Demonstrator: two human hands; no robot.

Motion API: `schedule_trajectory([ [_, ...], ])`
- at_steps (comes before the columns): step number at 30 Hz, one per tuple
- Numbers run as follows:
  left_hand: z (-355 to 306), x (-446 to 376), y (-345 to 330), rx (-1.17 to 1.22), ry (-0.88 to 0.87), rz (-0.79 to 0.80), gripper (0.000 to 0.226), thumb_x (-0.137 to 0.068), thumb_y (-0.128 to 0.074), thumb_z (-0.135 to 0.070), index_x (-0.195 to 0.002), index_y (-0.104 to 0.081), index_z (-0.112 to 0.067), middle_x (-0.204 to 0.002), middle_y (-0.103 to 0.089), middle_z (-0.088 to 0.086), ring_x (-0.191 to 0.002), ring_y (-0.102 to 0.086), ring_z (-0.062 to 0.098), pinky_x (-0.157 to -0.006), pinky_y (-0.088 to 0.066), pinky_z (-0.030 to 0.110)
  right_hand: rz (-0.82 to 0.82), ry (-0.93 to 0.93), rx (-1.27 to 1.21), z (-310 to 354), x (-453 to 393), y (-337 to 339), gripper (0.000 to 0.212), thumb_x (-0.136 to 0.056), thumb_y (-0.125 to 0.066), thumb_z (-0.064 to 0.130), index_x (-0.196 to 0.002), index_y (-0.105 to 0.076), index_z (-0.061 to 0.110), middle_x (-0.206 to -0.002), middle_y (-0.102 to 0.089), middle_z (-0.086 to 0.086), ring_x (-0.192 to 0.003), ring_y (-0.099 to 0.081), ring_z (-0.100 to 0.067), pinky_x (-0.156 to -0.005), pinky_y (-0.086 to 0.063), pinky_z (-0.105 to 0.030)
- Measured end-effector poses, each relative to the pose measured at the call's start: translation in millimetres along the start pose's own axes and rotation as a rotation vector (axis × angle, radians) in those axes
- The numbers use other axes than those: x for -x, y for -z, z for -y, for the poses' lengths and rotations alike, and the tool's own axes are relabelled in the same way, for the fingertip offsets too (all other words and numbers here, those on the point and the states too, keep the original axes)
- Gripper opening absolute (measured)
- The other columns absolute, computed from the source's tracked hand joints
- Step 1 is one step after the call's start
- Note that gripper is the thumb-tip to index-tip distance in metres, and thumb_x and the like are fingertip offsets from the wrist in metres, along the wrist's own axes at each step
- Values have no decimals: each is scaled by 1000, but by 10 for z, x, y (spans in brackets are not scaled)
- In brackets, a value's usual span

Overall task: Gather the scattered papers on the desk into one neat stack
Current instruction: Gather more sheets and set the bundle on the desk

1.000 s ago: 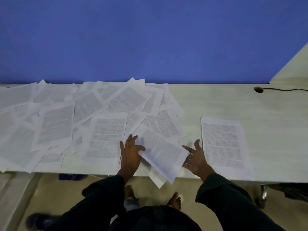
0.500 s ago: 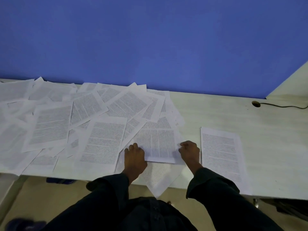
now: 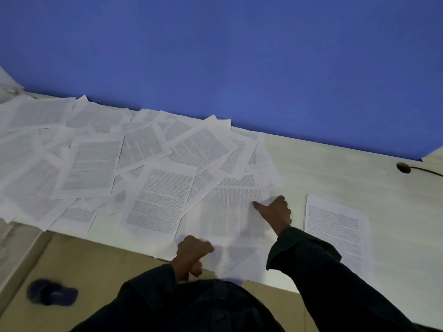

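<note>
Scattered papers [image 3: 100, 161] cover the left half of the bench [image 3: 335, 173], overlapping. Separate neat stack [image 3: 335, 233] lies right of them. Right hand [image 3: 275, 213] pinches the right edge of the near sheet [image 3: 230, 212], thumb on top, fingers curled. Left hand [image 3: 193, 252] grips that sheet's near edge; blurred, looks curled.

**What the table carries**

We see a pale table [image 3: 335, 173] set against a blue wall. Left of the fingers [image 3: 257, 205] and beyond them, loose printed sheets [image 3: 96, 161] lie overlapping at many angles, spread to the far edge. Under the fingers lies one sheet [image 3: 230, 212], with another sheet [image 3: 235, 259] overhanging the near edge. Right of the fingers, apart, a squared stack [image 3: 335, 231] lies flat. Far right, a cable hole [image 3: 403, 167].
</note>
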State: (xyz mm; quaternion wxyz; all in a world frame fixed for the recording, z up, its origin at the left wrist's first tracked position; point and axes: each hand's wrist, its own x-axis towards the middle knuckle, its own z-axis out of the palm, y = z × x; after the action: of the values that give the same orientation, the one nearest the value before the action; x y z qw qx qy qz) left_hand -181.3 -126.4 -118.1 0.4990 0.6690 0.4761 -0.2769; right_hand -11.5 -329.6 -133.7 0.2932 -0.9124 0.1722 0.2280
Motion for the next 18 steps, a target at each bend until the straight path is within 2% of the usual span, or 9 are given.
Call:
schedule_trajectory([
  [2, 0, -5, -37, 304, 140, 141, 45, -74, -86, -27, -98, -58, -1, -90, -62, 20, -71, -68, 36, -68, -62, 51, 50, 14, -22, -25, 49, -53, 95, -82, -77, 56, -147, -27, 8, -141, -53, -15, -127, -54, -39, -106, -44, -51],
  [4, -56, 19, -83, 511, 179, 197, 41, -76, -83, -23, -97, -56, 0, -92, -63, 24, -76, -67, 38, -81, -59, 54, 79, 76, -101, -115, 74, -125, 73, -88, -77, 43, -139, -37, 9, -132, -60, -14, -118, -61, -36, -97, -50, -45],
  [7, -133, 68, -115, 620, 214, 188, 30, -82, -76, -19, -88, -51, -4, -99, -61, 23, -84, -62, 36, -82, -50, 48, 135, 115, -142, -230, 134, -197, 39, -94, -70, 37, -116, -60, 7, -119, -67, -9, -109, -65, -30, -86, -53, -35],
  [9, -135, 74, -127, 664, 215, 174, 28, -82, -75, -19, -91, -54, -3, -101, -59, 19, -89, -60, 32, -82, -48, 47, 132, 55, -255, -299, 211, -207, 27, -95, -70, 32, -102, -67, 6, -103, -70, -7, -95, -65, -25, -73, -48, -26],
  [11, -114, 68, -136, 674, 188, 129, 25, -82, -75, -19, -95, -59, -4, -97, -58, 14, -86, -56, 27, -74, -48, 41, 107, -38, -357, -402, 291, -213, 28, -93, -73, 26, -99, -71, -1, -94, -70, -10, -81, -61, -21, -62, -45, -24],
  [13, -74, 6, -150, 661, 143, 37, 32, -81, -76, -20, -103, -62, -2, -95, -57, 12, -82, -54, 25, -68, -47, 35, 145, -94, -429, -529, 379, -212, 25, -90, -77, 19, -94, -70, -5, -95, -70, -13, -77, -60, -18, -66, -48, -25],
  [14, -68, -17, -148, 627, 115, -21, 42, -79, -78, -25, -111, -63, -1, -97, -58, 12, -83, -54, 25, -69, -49, 34, 202, -99, -471, -588, 432, -198, 19, -89, -79, 15, -94, -70, -2, -97, -70, -12, -79, -61, -18, -71, -51, -27],
  [16, -63, -65, -151, 461, 37, -155, 67, -67, -80, -44, -120, -62, -6, -110, -60, 12, -96, -56, 30, -84, -53, 41, 357, -102, -602, -691, 544, -153, 24, -86, -81, 7, -108, -72, 2, -109, -73, -8, -91, -68, -22, -82, -58, -35],
  [18, -79, -73, -177, 390, -53, -177, 75, -59, -82, -50, -121, -63, -12, -118, -62, 8, -108, -56, 32, -97, -51, 45, 479, -126, -693, -767, 657, -113, 36, -85, -81, 6, -119, -70, 4, -119, -74, -10, -100, -71, -27, -80, -61, -38],
])
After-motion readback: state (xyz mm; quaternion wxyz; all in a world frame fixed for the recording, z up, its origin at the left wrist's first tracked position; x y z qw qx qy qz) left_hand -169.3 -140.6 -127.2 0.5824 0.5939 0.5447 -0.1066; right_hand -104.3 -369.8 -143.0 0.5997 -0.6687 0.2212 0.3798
